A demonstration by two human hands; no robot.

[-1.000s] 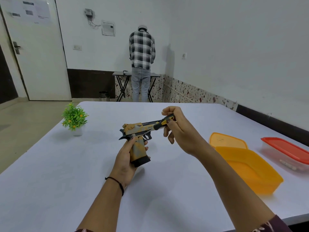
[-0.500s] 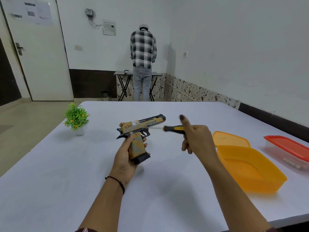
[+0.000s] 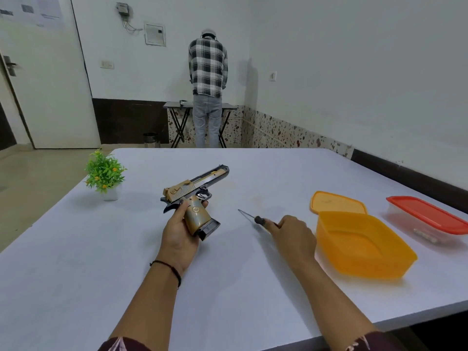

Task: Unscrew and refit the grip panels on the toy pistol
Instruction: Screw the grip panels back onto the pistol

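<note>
The left hand (image 3: 181, 230) grasps the toy pistol (image 3: 193, 198) by its handle above the desk (image 3: 76, 249). Right of that grip, the right hand (image 3: 291, 230) grasps a screwdriver (image 3: 253, 218), tip clear; unscrewing seemingly pends, needing the tip seated.

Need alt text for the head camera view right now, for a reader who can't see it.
The left hand holds a tan toy pistol by its grip above a white table, while the right hand holds a screwdriver low beside an open orange container.
</note>
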